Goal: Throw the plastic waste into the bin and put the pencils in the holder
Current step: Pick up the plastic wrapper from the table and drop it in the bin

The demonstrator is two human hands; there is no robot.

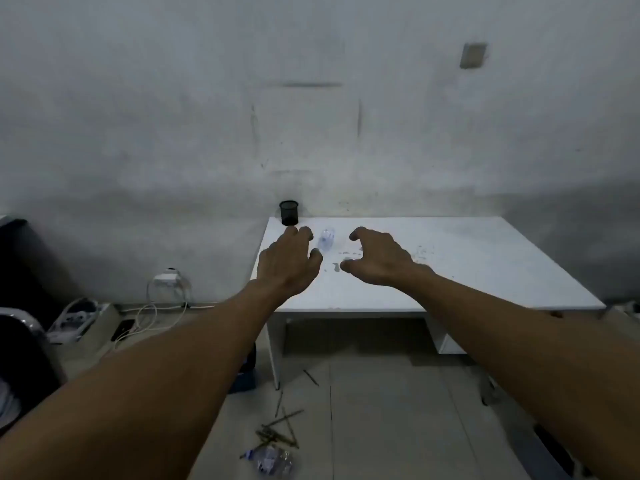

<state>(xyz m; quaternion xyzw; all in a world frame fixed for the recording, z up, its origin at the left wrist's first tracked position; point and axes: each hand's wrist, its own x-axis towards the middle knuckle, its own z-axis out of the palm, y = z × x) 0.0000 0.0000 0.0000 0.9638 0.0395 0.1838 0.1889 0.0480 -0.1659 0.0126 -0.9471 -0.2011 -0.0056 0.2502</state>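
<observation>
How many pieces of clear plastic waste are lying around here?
2: a small clear plastic bottle on the white table between the hands, and crumpled plastic on the floor beside the pencils. More may be hidden.

One table [485, 265], one mesh holder [289, 213], two plastic bottles [326, 239] [272, 460], several scattered pencils [277, 431], two hands [289, 263] [375, 259].

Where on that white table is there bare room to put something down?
The table's right half, beyond the right hand, looks bare apart from faint specks. The left end is crowded: the holder in the far corner, a clear bottle between the hands, the left hand beside it.
</observation>
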